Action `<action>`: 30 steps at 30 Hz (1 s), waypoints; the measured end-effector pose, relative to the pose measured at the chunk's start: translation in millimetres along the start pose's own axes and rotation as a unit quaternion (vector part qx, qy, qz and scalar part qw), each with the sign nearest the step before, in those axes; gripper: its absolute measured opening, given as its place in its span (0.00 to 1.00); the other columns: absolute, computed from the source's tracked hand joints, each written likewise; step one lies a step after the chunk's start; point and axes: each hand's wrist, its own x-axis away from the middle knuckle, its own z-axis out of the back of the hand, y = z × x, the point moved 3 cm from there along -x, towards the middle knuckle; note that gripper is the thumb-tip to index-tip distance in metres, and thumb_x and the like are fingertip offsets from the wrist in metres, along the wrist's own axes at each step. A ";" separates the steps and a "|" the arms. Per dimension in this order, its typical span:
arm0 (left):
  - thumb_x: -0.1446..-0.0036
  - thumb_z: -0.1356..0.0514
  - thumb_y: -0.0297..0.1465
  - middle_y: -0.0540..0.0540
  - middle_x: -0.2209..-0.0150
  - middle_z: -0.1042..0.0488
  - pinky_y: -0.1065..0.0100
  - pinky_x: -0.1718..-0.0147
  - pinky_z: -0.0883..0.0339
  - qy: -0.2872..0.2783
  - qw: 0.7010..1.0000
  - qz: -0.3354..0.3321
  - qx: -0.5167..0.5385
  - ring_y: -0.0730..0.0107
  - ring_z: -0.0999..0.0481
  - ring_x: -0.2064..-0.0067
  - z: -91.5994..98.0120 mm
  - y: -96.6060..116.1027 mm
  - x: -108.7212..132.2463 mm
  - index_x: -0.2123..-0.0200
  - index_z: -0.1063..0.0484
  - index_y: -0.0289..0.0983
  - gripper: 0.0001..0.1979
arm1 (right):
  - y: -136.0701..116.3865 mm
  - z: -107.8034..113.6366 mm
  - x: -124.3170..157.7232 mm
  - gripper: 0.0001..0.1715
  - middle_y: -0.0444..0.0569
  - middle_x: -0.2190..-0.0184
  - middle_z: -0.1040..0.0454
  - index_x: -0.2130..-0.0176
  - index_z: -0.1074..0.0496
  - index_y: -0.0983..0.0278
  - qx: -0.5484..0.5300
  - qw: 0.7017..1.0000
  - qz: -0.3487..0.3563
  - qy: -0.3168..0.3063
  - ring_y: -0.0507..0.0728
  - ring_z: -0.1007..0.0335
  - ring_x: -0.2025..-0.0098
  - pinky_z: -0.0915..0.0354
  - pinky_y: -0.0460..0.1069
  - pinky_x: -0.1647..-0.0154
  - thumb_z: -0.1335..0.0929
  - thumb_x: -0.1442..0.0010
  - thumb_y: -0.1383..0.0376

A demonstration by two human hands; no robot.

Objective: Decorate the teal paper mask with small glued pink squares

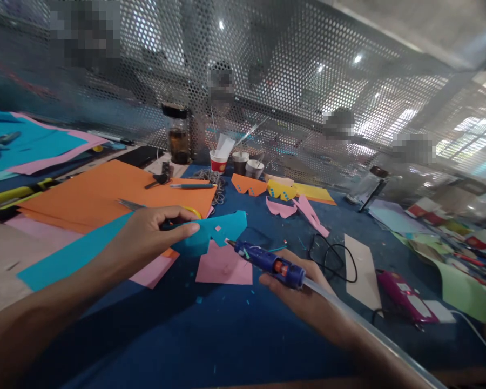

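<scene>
Overhead and behind, a perforated metal screen spans the view, the people beyond it blurred. Below lies the blue tabletop, with orange sheets spread at the left.

Both forearms come in from the lower edges, angled inward. The left hand is extended, back of the hand upward, fingers pointing right; the right hand lies lower, its palm turned upward beneath what it holds. The left forearm crosses a blue strip, covering part of it. A pointed metal blade shows behind the left hand, which hides the rest. Most of the right fingers are hidden under the glue gun.

The left thumb and forefinger are closed on a notched blue cutout, held up at mid-table just above a pink piece. The right hand is wrapped around the glue gun, a long clear glue stick trailing from its back end. Its nozzle points at the cutout's lower edge; whether they touch, I cannot tell. One small pink square sits on the cutout.
</scene>
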 end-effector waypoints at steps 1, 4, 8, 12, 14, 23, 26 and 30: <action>0.45 0.36 0.45 0.50 0.66 0.16 0.65 0.63 0.30 -0.001 1.000 0.000 0.001 0.60 0.20 0.64 0.1 -0.8 -0.1 0.64 0.20 0.42 0.13 | -0.5 -0.3 -0.3 0.11 0.39 0.75 0.36 0.63 0.30 0.62 0.003 1.000 0.005 0.005 0.49 0.45 0.75 0.47 0.44 0.78 0.29 0.38 0.56; 0.45 0.36 0.46 0.50 0.66 0.17 0.64 0.62 0.30 -0.007 1.000 -0.002 0.007 0.60 0.20 0.63 -0.1 -2.5 0.0 0.64 0.20 0.42 0.14 | -4.2 -0.6 -1.3 0.11 0.39 0.75 0.36 0.63 0.30 0.62 0.019 0.999 0.017 0.021 0.49 0.45 0.76 0.47 0.44 0.78 0.29 0.38 0.56; 0.44 0.37 0.46 0.49 0.63 0.17 0.63 0.61 0.31 -0.013 1.000 0.000 0.001 0.58 0.21 0.60 -0.9 -1.1 1.8 0.63 0.20 0.42 0.15 | -8.4 -1.3 -2.2 0.10 0.40 0.75 0.34 0.64 0.30 0.61 0.038 0.998 0.028 0.050 0.49 0.44 0.76 0.47 0.44 0.78 0.29 0.39 0.58; 0.44 0.37 0.46 0.49 0.64 0.18 0.63 0.61 0.32 -0.006 1.000 -0.004 -0.011 0.57 0.21 0.59 -2.4 2.5 3.4 0.65 0.20 0.43 0.14 | -6.7 -5.2 -3.1 0.09 0.40 0.76 0.33 0.64 0.30 0.62 0.050 0.996 0.050 0.054 0.49 0.42 0.77 0.45 0.44 0.77 0.29 0.39 0.59; 0.45 0.37 0.46 0.50 0.64 0.18 0.63 0.62 0.32 0.002 1.000 -0.009 -0.019 0.57 0.21 0.60 -2.7 3.4 3.6 0.66 0.19 0.44 0.14 | -5.5 -7.0 -3.7 0.09 0.40 0.75 0.32 0.63 0.29 0.62 0.053 0.995 0.056 0.057 0.49 0.40 0.76 0.44 0.44 0.76 0.29 0.39 0.59; 0.46 0.36 0.45 0.50 0.64 0.17 0.66 0.63 0.34 0.012 1.000 -0.021 -0.003 0.60 0.22 0.62 -3.3 4.2 3.6 0.67 0.19 0.43 0.13 | -6.1 -8.3 -4.4 0.08 0.42 0.73 0.28 0.61 0.28 0.62 0.071 0.993 0.067 0.060 0.50 0.36 0.74 0.42 0.44 0.73 0.29 0.39 0.61; 0.46 0.36 0.46 0.49 0.62 0.17 0.66 0.63 0.34 0.008 1.000 -0.016 -0.007 0.60 0.22 0.61 -3.4 4.8 4.5 0.67 0.19 0.43 0.14 | -3.9 -7.4 -5.8 0.08 0.41 0.73 0.27 0.59 0.28 0.62 0.074 0.991 0.092 0.058 0.50 0.35 0.73 0.42 0.43 0.72 0.29 0.42 0.67; 0.45 0.37 0.45 0.50 0.60 0.17 0.66 0.62 0.33 0.010 1.000 -0.013 -0.005 0.60 0.22 0.60 -3.1 3.3 3.7 0.66 0.19 0.42 0.14 | 1.1 -8.1 -7.5 0.10 0.41 0.73 0.28 0.60 0.28 0.62 0.082 0.989 0.109 0.059 0.50 0.35 0.74 0.42 0.43 0.72 0.30 0.45 0.69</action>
